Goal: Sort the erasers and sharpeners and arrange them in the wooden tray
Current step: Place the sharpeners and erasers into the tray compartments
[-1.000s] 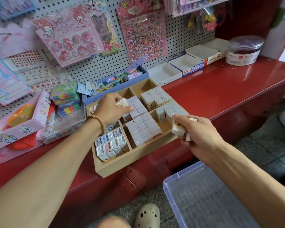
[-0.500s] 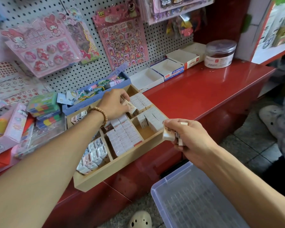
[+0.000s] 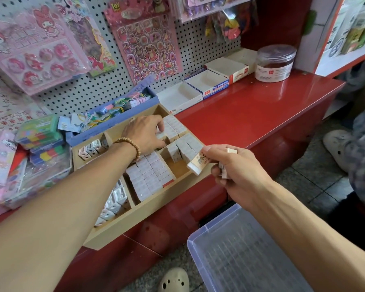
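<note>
A wooden tray (image 3: 135, 220) with several compartments sits on the red counter. Rows of white erasers (image 3: 150, 175) fill its middle and right compartments. White sharpeners (image 3: 114, 203) fill the left ones. My left hand (image 3: 143, 133) reaches into the far right compartment and pinches one eraser (image 3: 161, 136) among the packed rows. My right hand (image 3: 236, 167) hovers over the tray's right corner and holds several erasers, one eraser (image 3: 198, 164) sticking out between thumb and fingers.
The red counter (image 3: 251, 110) stretches right, with open white cardboard boxes (image 3: 207, 81) and a clear round jar (image 3: 274, 64) at the back. A blue box (image 3: 105, 121) and coloured stationery packs lie left. A clear plastic bin (image 3: 240, 256) stands on the floor. Another person's foot (image 3: 337, 148) is at right.
My left hand has moved further back into the far right compartment with its eraser. My right hand has pushed one eraser out between thumb and fingers. The view shifted left.
</note>
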Tool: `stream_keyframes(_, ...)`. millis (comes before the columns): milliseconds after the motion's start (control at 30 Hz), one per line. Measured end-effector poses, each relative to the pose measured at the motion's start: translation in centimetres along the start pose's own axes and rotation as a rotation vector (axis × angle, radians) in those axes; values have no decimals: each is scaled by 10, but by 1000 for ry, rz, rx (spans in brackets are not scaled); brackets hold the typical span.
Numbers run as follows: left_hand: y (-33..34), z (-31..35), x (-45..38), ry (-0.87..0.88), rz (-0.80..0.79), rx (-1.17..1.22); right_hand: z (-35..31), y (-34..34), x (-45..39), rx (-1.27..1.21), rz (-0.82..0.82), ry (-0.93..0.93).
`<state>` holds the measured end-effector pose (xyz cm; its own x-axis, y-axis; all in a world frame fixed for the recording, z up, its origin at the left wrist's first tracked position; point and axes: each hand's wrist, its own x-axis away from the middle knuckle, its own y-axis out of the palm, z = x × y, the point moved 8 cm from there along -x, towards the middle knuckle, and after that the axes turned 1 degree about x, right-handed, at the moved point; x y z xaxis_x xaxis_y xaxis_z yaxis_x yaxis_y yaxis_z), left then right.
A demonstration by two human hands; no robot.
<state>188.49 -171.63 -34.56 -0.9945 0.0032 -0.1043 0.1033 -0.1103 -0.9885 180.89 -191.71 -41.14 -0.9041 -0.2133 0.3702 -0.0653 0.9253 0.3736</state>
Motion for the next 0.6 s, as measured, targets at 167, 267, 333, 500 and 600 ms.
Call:
stream_keyframes(167, -1, -11, 4, -47, -58, 92, 1, 1, 2, -24, 7, 16)
stream_keyframes(267, -20, -9, 15, -34, 85, 151, 1, 1, 2, -70, 38, 14)
stream_keyframes(333, -32, 3, 30, -24, 137, 311, 0, 2, 2, -89, 62, -2)
stream_keyframes(500, -17, 51, 70, -35, -266, 852, -4, 14, 5, -142, 48, -45)
stream_keyframes(600, -21, 58, 73, -36, -256, 928, -7, 21, 6, -169, 22, -65)
